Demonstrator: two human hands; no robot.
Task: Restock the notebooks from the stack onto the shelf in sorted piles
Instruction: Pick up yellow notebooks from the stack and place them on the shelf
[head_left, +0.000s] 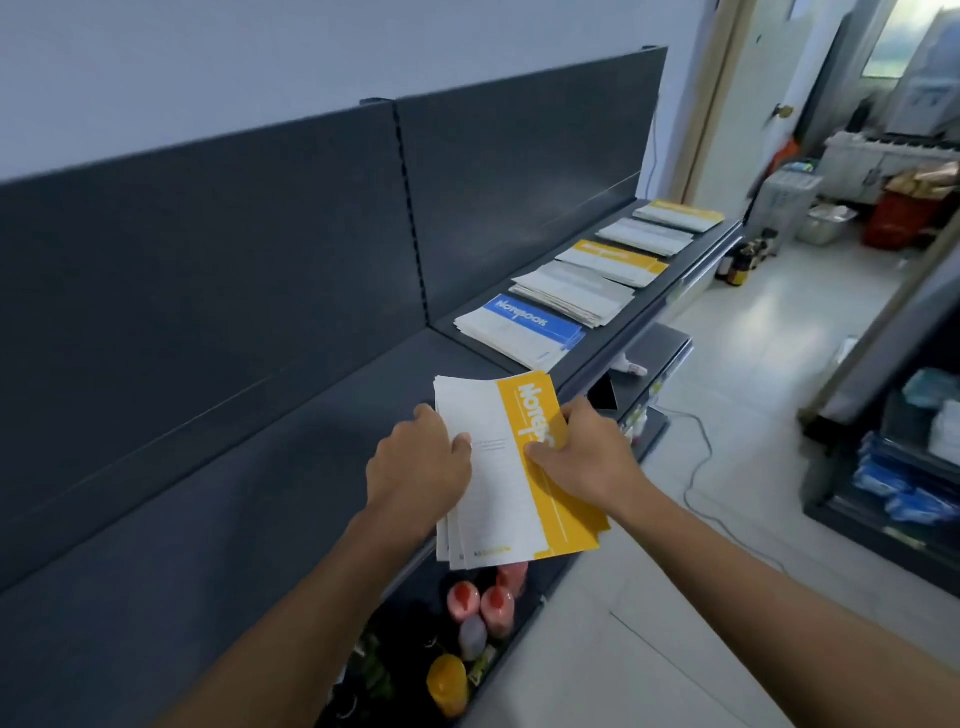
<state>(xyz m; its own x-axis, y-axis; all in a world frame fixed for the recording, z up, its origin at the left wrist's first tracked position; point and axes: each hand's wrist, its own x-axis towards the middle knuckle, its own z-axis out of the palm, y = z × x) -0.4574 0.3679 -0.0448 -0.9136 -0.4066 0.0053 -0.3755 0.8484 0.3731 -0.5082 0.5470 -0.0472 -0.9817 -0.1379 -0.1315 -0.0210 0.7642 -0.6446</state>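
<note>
Gripping a fanned stack of yellow notebooks (511, 483), left hand (418, 467) and right hand (587, 457) pinch its opposite edges.

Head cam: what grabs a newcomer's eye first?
Dead centre, the left hand and right hand grip a fanned stack of yellow-banded notebooks above the dark shelf. Beyond it, five sorted piles line the shelf's far end, nearest the blue pile.

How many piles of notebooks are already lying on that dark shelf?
5, in a row on the dark grey metal shelf: nearest, a blue-banded pile; then a pale grey pile, a yellow-banded pile, a second pale grey pile and, farthest, a second yellow-banded pile.
</note>
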